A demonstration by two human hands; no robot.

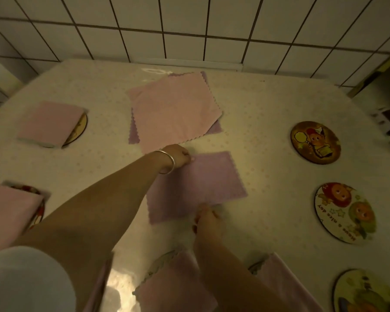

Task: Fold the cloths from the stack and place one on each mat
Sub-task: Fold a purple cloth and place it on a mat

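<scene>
Lilac cloth [196,188] lies flat on the desk [257,113], pinched at its far-left corner by the left hand [178,156] and at its near edge by the right hand [206,219]; both grips are closed on it. Folding seems under way; next, one edge must be carried over. Beyond the left grip lies the stack [176,109]. Right of the grips, a bare mat [345,212] reads "Have a nice day".

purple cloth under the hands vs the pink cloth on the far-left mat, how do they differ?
The purple cloth lies opened out in a single layer; the pink cloth is folded into a thicker rectangle. The purple cloth sits on the bare table; the pink cloth rests on a round mat, covering most of it. The left hand and right hand pinch the purple cloth's edges; the pink cloth lies untouched. Both look like soft cloths.
</scene>
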